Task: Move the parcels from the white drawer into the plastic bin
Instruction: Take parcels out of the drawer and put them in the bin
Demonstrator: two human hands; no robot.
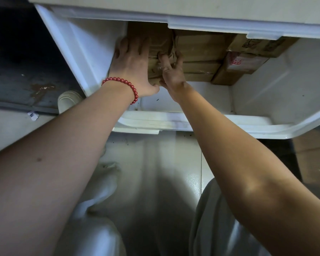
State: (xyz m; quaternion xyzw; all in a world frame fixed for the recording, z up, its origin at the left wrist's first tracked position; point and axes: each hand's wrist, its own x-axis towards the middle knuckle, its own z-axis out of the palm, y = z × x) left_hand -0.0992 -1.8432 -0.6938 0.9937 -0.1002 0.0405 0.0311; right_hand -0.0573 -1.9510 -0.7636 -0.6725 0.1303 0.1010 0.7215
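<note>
At 12 o'clock of the view, inside the pulled-out white drawer (257, 124), both hands are closing on the leftmost brown parcel (161, 45). Left hand (131, 65), wrist wearing a red bead bracelet (126, 84), is lying flat with fingers spread over the parcel's left face, thumb reaching under its near bottom corner. Right hand (171, 71) is curling its fingers over the parcel's right edge, pinching the wrinkled paper there. So the grip is a two-handed clamp on one parcel, not yet lifted as far as can be judged; the parcel is sitting against the drawer's left wall and back.

More parcels are waiting at 1 to 2 o'clock: a flat brown stack (201, 58) touching the held one, then a box with a red mark (242, 63) and a labelled box (262, 45) behind it.

Step in hand: grasping the first of several parcels. Plastic bin is not showing in view, so its location cannot be told.

Next move is calling for pulling the parcel toward 6 o'clock, clearing the cabinet lip (220, 24) overhead before raising it, then turning to find the bin.
</note>
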